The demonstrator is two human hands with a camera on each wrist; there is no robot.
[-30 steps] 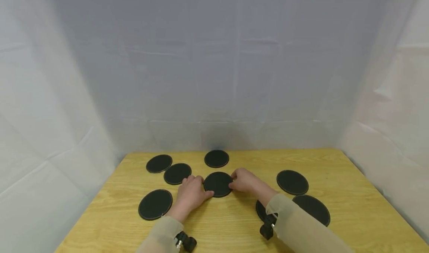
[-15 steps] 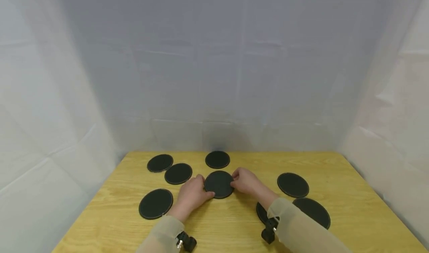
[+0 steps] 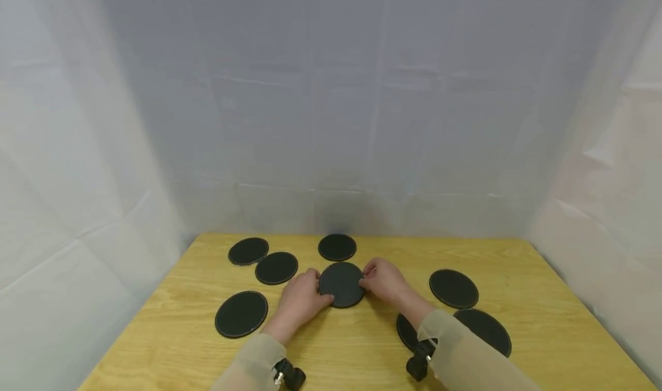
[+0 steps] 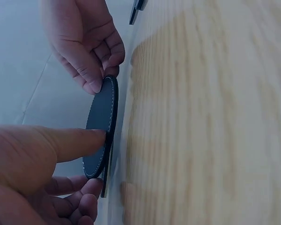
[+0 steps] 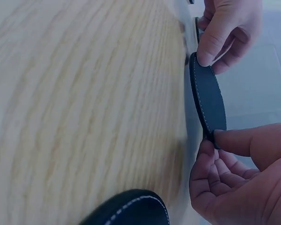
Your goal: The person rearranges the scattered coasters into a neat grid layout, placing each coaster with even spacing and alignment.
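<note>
Both hands pinched the middle coaster (image 3: 341, 284) by its edges, left hand (image 3: 301, 300), right hand (image 3: 385, 280), wrist cams showed it lifted clear off the table (image 3: 543, 322), head cam couldn't really tell.

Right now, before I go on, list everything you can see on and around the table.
Held coaster: one, black, round, pale stitched rim, at the table's middle, lifted at an angle off the wood.
Other coasters: seven, black, round, flat on the table: two at far left, one at near left, one at far centre, one at right, two at near right, partly hidden by the right sleeve.
Table: one, light yellow wood grain.
Backdrop: white sheeting, behind and at both sides.
Wrist cameras: two, black mounts, on the forearms.
Left hand: pinches the held coaster's left edge.
Right hand: pinches its right edge.
</note>
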